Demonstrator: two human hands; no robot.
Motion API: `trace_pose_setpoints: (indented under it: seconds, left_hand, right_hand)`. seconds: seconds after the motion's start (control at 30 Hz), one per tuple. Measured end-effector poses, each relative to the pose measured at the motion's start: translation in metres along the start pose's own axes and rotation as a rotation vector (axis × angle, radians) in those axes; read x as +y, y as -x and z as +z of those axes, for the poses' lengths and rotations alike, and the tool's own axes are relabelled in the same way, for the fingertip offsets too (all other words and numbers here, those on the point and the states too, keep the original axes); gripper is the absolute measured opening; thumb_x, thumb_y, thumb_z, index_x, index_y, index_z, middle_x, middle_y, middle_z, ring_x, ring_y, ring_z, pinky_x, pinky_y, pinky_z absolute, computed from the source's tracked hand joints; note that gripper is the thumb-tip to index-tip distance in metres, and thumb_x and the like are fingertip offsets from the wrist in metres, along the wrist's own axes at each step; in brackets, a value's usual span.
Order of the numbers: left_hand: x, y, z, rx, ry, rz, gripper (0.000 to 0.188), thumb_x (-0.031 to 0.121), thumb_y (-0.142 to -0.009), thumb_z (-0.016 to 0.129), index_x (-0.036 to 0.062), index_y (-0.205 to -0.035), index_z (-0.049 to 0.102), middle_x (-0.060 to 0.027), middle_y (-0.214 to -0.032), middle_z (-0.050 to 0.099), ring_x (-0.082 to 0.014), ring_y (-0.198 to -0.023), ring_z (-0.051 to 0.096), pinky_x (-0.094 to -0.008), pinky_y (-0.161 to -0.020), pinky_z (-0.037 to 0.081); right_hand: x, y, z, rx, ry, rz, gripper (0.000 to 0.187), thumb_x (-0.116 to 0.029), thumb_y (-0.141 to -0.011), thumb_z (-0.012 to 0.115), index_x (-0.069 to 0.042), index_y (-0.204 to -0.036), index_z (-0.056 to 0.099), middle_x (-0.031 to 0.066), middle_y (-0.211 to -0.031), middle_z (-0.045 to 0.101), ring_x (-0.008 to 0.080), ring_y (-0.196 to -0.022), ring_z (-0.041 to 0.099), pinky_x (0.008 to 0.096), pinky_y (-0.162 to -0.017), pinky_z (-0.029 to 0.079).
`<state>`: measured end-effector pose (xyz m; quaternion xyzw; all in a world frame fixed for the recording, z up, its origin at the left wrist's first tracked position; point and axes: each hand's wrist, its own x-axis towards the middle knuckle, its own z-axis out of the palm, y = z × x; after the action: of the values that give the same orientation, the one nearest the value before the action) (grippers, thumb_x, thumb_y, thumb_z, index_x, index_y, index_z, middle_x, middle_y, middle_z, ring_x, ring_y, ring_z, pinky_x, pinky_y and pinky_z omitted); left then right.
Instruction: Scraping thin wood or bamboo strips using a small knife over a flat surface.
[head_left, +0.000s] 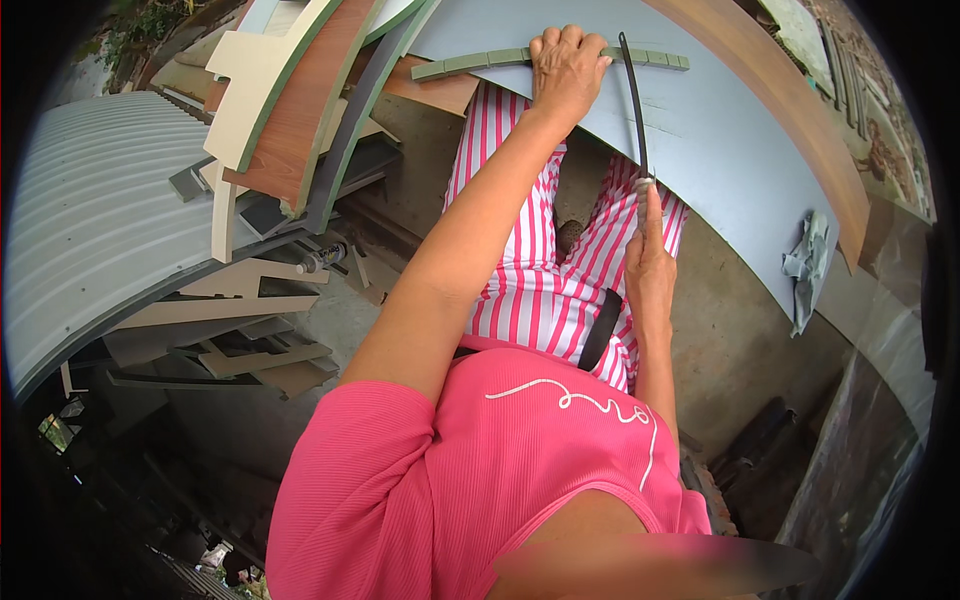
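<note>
My left hand (568,72) is closed over the middle of a narrow, slightly curved green strip (456,65) marked by cross lines into several segments. The strip lies across the pale blue-grey board (720,150) in front of me, its right end showing beyond my fingers. In my right hand (650,265) is a long, thin, dark blade (636,110) resembling a hacksaw blade, with a pale wrapped grip. My index finger stretches along the grip. The blade points away from me, its far part crossing the strip just right of my left hand; whether they touch I cannot tell.
Curved board offcuts (310,115) are stacked at the left, beside a corrugated metal sheet (110,190). More scraps (250,350) lie below, near a small bottle (322,258). A crumpled grey cloth (806,265) rests at the board's right, by a curved brown edge (790,95).
</note>
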<state>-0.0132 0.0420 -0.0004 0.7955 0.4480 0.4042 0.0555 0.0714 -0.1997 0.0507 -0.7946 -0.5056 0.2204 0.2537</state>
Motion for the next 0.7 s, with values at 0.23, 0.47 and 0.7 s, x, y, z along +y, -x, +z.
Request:
trace_pose_setpoints:
  seconds: [0.23,0.47,0.7]
  left_hand:
    - [-0.001,0.000,-0.002,0.009,-0.004,0.001,0.020,0.021,-0.078,0.073,0.0165,-0.097,0.068,-0.0024,-0.091,0.059,-0.0254,-0.091,0.051,-0.0400,-0.081,0.035]
    - [0.007,0.001,-0.003,-0.002,0.002,-0.008,0.020,0.020,-0.077,0.073,0.0162,-0.097,0.068,-0.0021,-0.090,0.059,-0.0251,-0.090,0.051,-0.0396,-0.081,0.035]
    - [0.002,0.001,-0.002,0.007,-0.009,0.003,0.020,0.020,-0.077,0.073,0.0169,-0.097,0.068,-0.0019,-0.091,0.059,-0.0247,-0.090,0.051,-0.0391,-0.081,0.035]
  right_hand:
    - [-0.010,-0.031,0.007,0.013,0.062,-0.065,0.062,-0.006,-0.092,0.048,-0.027,-0.148,0.032,0.0153,-0.061,0.056,0.0269,-0.049,0.053,0.0442,-0.052,0.041]
    - [-0.017,-0.068,0.015,0.147,-0.060,-0.222,0.062,-0.007,-0.092,0.049,-0.025,-0.148,0.031,0.0177,-0.064,0.058,0.0310,-0.050,0.054,0.0455,-0.053,0.042]
    - [0.002,0.003,0.000,-0.025,0.032,0.012,0.064,-0.003,-0.092,0.048,-0.025,-0.149,0.030,0.0133,-0.059,0.051,0.0208,-0.045,0.046,0.0419,-0.049,0.038]
